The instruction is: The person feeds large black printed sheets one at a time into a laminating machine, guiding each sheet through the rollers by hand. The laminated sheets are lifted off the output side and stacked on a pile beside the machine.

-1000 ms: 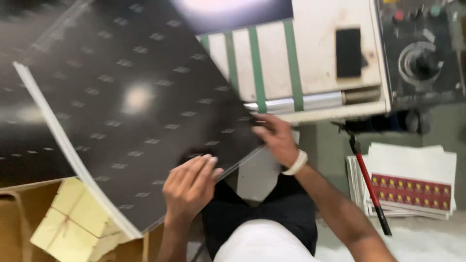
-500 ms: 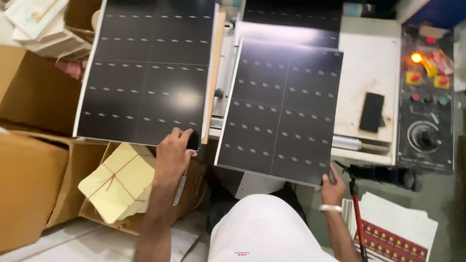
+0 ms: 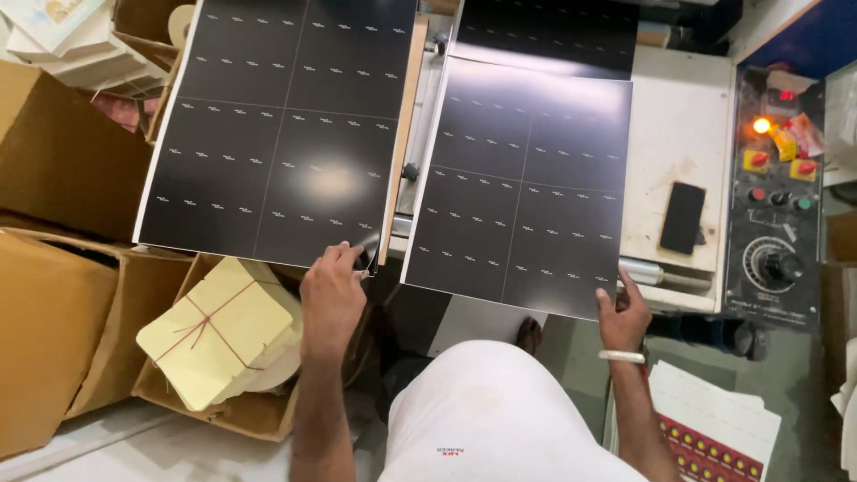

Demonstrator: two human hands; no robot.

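Two large black printed sheets, each marked with rows of small pale dashes, one per hand.

Left hand: fingers curled, pinching the lower right corner of the left black sheet. Corner lifted slightly at the fingertips. Sheet lies flat on a stack with white edges showing along its left side, beside a wooden board edge.

Right hand: fingers bent, thumb and fingers closed on the lower right corner of the right black sheet. White band on the wrist. Sheet rests over the machine bed, its upper edge overlapping another dark sheet further back.

Surroundings: black flat phone-like object on the pale machine bed, just right of the right sheet. Control panel with a lit orange lamp, red and yellow buttons and a round dial, further right. Pale yellow bundle tied with red string in an open cardboard box, below the left sheet. Printed red-and-white cards at lower right.
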